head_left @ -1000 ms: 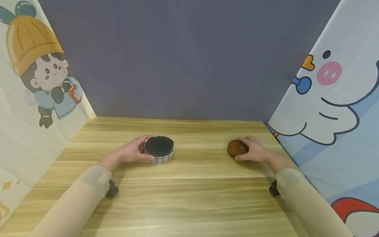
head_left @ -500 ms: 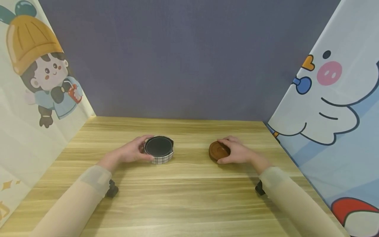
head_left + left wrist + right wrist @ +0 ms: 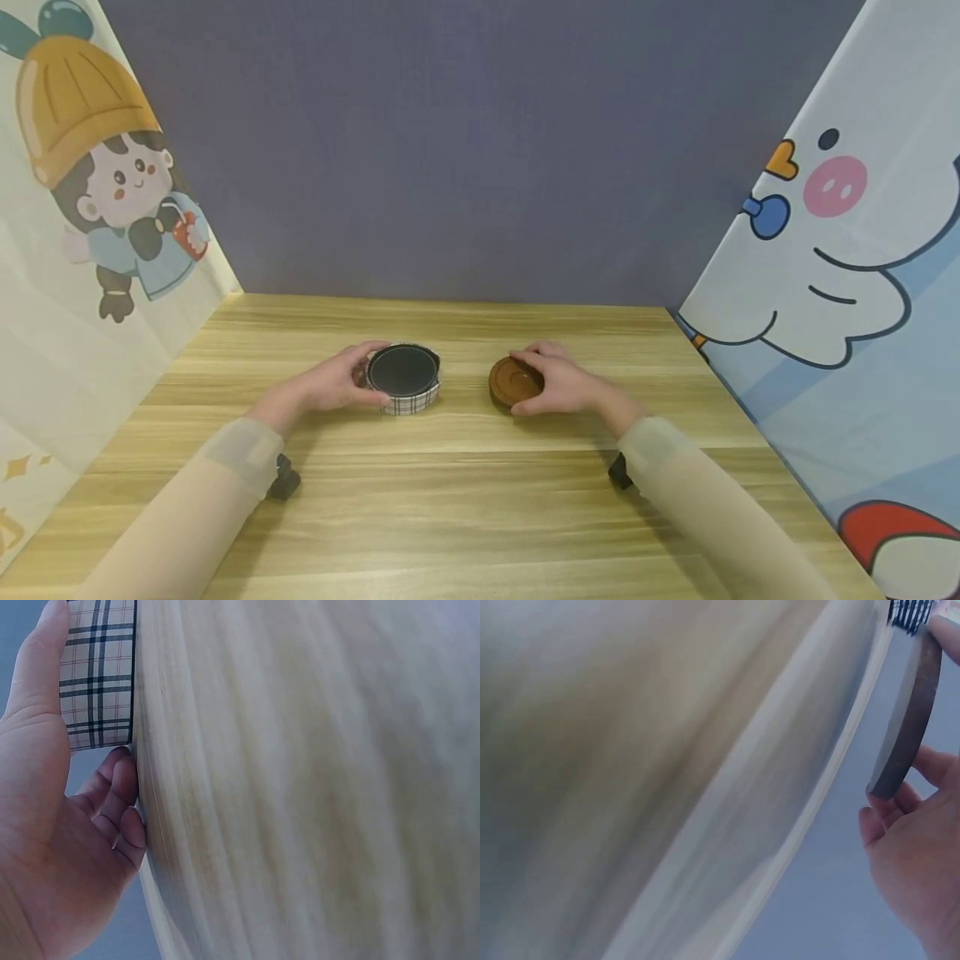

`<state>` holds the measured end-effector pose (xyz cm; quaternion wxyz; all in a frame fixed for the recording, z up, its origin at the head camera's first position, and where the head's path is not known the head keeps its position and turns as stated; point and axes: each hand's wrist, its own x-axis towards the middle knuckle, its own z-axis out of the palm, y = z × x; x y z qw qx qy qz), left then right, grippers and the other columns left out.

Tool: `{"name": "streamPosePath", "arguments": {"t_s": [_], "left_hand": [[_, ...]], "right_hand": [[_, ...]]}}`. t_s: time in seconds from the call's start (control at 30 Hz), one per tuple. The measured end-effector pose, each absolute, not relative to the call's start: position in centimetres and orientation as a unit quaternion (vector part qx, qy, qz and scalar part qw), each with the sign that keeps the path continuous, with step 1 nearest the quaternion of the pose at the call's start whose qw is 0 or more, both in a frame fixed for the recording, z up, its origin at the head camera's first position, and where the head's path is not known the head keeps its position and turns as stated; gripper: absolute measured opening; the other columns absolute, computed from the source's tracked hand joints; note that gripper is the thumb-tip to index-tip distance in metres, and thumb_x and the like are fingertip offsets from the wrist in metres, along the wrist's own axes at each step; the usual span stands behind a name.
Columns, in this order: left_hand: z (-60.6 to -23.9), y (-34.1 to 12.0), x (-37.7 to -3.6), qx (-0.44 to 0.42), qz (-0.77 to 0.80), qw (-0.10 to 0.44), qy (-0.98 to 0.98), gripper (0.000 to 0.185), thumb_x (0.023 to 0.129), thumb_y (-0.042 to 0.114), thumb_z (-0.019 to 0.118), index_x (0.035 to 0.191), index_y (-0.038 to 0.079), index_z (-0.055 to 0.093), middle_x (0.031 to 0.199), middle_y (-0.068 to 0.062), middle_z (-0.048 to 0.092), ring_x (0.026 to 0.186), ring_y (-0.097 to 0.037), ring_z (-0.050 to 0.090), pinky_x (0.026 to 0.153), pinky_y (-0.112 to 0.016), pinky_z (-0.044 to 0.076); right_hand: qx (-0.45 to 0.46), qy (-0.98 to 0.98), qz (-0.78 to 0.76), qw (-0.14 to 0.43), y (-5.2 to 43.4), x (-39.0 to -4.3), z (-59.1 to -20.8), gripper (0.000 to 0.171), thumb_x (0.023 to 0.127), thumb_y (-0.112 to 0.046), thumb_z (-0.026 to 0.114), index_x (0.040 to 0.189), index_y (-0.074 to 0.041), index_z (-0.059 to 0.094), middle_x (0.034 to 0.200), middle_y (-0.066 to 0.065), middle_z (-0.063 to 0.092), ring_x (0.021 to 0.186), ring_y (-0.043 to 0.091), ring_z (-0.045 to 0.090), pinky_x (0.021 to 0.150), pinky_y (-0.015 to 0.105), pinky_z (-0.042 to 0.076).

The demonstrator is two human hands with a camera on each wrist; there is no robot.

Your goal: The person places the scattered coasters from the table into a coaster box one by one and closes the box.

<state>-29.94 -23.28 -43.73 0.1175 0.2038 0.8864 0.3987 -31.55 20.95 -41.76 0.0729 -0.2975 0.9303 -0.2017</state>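
A round box with plaid sides [image 3: 408, 405] and a flat black top [image 3: 403, 371] stands on the wooden table, left of centre. My left hand [image 3: 337, 382] grips it from the left, thumb at the near side and fingers at the far side. In the left wrist view the plaid wall [image 3: 97, 682] rests on the tabletop. My right hand [image 3: 561, 385] pinches a round brown wooden coaster [image 3: 514, 382] by its right rim. The right wrist view shows this coaster [image 3: 909, 720] raised above the table, its underside facing down. A short gap separates it from the box.
The wood-grain table [image 3: 480, 508] ends at a dark grey-blue panel [image 3: 465, 167] at the back. Cartoon-printed panels stand at left [image 3: 45, 350] and right [image 3: 885, 350]. A small black device [image 3: 283, 479] sits at the left wrist.
My right hand has carried the wooden coaster left across the table, closer to the plaid box. My left hand and the box have stayed in place.
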Motion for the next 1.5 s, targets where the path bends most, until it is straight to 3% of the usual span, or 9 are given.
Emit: {"name": "streamPosePath", "arguments": {"t_s": [0.33,0.63,0.9,1.17,1.5], "left_hand": [[-43.7,-23.2,-30.1,0.206,0.402,0.12,0.884,0.107,0.089,0.033,0.095,0.172,0.013,0.031,0.132,-0.021,0.061,0.116,-0.03,0.067,0.113,-0.056,0.051],[-43.8,-23.4,-30.0,0.209,0.397,0.114,0.886,0.107,0.088,0.035,0.095,0.172,0.014,0.032,0.139,-0.024,0.059,0.122,-0.033,0.067,0.117,-0.062,0.05],[-43.5,-23.4,-29.9,0.213,0.401,0.122,0.883,0.107,0.09,0.035,0.093,0.172,0.012,0.029,0.138,-0.024,0.063,0.12,-0.031,0.069,0.116,-0.059,0.052],[-43.2,-23.3,-29.7,0.205,0.414,0.145,0.875,0.108,0.093,0.038,0.091,0.174,0.014,0.024,0.148,-0.025,0.059,0.127,-0.032,0.069,0.116,-0.054,0.052],[-43.4,-23.5,-29.6,0.206,0.396,0.127,0.886,0.103,0.093,0.04,0.09,0.173,0.018,0.029,0.159,-0.028,0.047,0.14,-0.042,0.059,0.121,-0.062,0.047]], "right_hand": [[-0.318,0.927,-0.193,0.051,16.6,-32.1,-40.9,0.11,0.082,-0.063,0.087,0.171,-0.017,0.041,0.164,0.014,0.045,0.152,0.036,0.04,0.124,0.06,0.039],[-0.339,0.917,-0.205,0.046,12.7,-32.5,-40.0,0.108,0.082,-0.062,0.087,0.17,-0.018,0.043,0.164,0.014,0.044,0.152,0.035,0.038,0.125,0.059,0.039],[-0.348,0.908,-0.227,0.06,9.2,-32.8,-39.9,0.107,0.083,-0.061,0.087,0.17,-0.018,0.042,0.167,0.011,0.041,0.153,0.035,0.035,0.125,0.059,0.038],[-0.357,0.901,-0.236,0.071,6.0,-33.0,-39.9,0.106,0.084,-0.061,0.087,0.17,-0.016,0.043,0.168,0.011,0.041,0.153,0.033,0.035,0.123,0.06,0.041],[-0.367,0.898,-0.23,0.079,3.6,-33.3,-40.5,0.104,0.085,-0.057,0.089,0.169,-0.016,0.044,0.172,0.007,0.042,0.155,0.029,0.035,0.125,0.054,0.04]]}}
